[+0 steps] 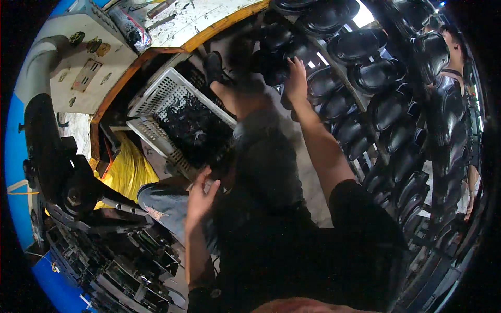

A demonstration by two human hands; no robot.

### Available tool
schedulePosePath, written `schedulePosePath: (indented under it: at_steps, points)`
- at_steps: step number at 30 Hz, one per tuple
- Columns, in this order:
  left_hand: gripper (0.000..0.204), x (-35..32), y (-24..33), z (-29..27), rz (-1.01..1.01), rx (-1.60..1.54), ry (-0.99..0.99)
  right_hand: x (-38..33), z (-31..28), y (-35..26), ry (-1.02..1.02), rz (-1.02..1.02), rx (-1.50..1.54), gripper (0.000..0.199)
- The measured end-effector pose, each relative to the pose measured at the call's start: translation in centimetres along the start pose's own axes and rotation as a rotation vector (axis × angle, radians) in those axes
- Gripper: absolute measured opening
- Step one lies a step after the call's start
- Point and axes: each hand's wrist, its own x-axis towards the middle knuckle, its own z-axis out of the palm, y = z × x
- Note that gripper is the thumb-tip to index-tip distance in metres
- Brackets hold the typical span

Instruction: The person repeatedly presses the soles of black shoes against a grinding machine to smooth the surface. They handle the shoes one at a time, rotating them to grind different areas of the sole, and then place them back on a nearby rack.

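My left hand (201,197) is held over my lap, its fingers apart and holding nothing. It is beside the near corner of a white perforated plastic crate (151,133), which holds a heap of small black pieces (194,125). My right arm stretches forward to a rack, where my right hand (296,81) is closed at the edge of a dark shoe (274,67). Its fingertips partly blend into the black there. Shiny black shoes (360,44) fill the rack in rows.
At the left stand a black machine arm (49,151) and a pale metal cabinet (78,68). A wood-edged worktable (209,13) runs across the far side. Beside my knee lies a yellow sack (130,167). Behind the rack at the right, another person (455,52) is partly visible.
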Motion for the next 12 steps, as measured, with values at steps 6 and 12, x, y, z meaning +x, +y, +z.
schedulePosePath:
  at_steps: [6,12]
  points:
    - [0.050,0.3,1.3,0.8,-0.054,-0.205,-0.026,-5.8,-4.1,3.1,0.009,0.081,-0.642,0.045]
    - [0.049,0.0,0.5,1.6,-0.021,-0.251,-0.088,-4.4,-9.5,4.8,-0.051,-0.078,-0.084,0.069]
